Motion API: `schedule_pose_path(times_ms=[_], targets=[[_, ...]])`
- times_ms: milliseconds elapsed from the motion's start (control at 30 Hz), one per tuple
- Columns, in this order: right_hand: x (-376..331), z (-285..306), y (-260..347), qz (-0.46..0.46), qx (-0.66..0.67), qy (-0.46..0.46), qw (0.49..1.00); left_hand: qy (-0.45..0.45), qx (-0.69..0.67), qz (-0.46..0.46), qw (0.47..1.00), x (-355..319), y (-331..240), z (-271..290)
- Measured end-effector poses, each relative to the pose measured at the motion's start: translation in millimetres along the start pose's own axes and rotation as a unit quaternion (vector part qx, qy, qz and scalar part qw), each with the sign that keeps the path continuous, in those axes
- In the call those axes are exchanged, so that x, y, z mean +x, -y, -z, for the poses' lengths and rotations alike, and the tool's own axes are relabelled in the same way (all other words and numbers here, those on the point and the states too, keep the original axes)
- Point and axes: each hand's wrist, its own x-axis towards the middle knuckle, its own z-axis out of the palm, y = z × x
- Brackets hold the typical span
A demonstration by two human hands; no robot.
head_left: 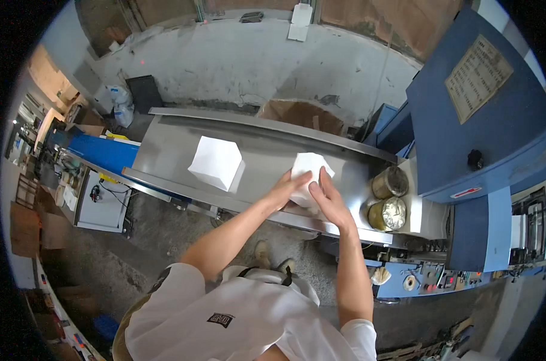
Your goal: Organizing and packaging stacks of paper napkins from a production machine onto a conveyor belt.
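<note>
Both my hands press against the sides of a white box-shaped paper piece (309,165) over the metal tray table. My left hand (289,189) is closed on its left side, fingers curled round the near part. On its right side, my right hand (331,200) grips with the thumb toward me and the fingers along the edge. Whether the piece is a box or a stack of sheets I cannot tell. A second white block-like piece (216,162) stands on the table to the left, apart from my hands.
The long metal tray table (171,141) has raised edges. Two tins (388,213) stand at its right end, beside a tall blue machine (477,114) with a control panel (429,281). A blue belt (101,150) lies left. Behind sits an open cardboard box (300,114).
</note>
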Motion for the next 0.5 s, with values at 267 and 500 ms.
schedule_pose_path(times_ms=[267, 500], targets=[[-38, 56, 29, -0.025, 0.136, -0.205, 0.969, 0.162, -0.475, 0.018, 0.865, -21, -34, -21], [-41, 56, 22, -0.033, 0.398, -0.112, 0.91, 0.155, -0.391, 0.039, 0.906, -26, -36, -50]])
